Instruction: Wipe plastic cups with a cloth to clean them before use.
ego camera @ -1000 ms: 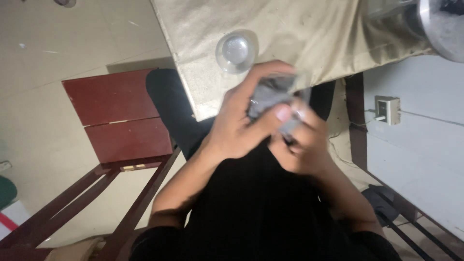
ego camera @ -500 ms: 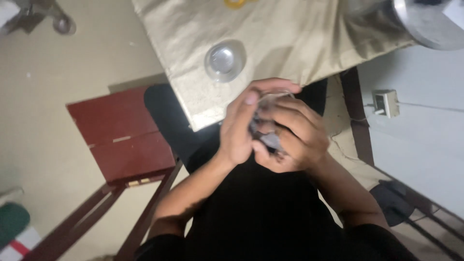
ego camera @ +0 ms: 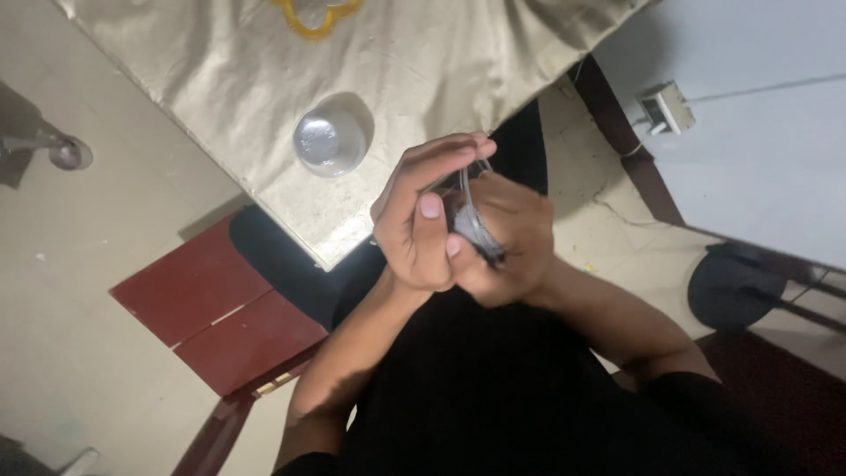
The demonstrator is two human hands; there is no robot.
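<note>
Since both hands, left hand [ego camera: 421, 225] and right hand [ego camera: 504, 238], are clamped together on a small clear thing [ego camera: 467, 211] just off the table [ego camera: 423, 79] edge, I'd keep thumbs firm so it doesn't slip.

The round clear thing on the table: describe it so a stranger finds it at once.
Start at the beige tablecloth covering the table. Near its front corner, just left of the person's clasped hands, lies a clear round lid. It alone is transparent and shiny, unlike the yellow shape at the cloth's top edge.

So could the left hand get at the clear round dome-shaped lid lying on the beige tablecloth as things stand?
Probably not right away: the left hand is cupped with the right hand around a small clear object. The clear round dome-shaped lid lies close by on the beige tablecloth, with nothing between them.
</note>
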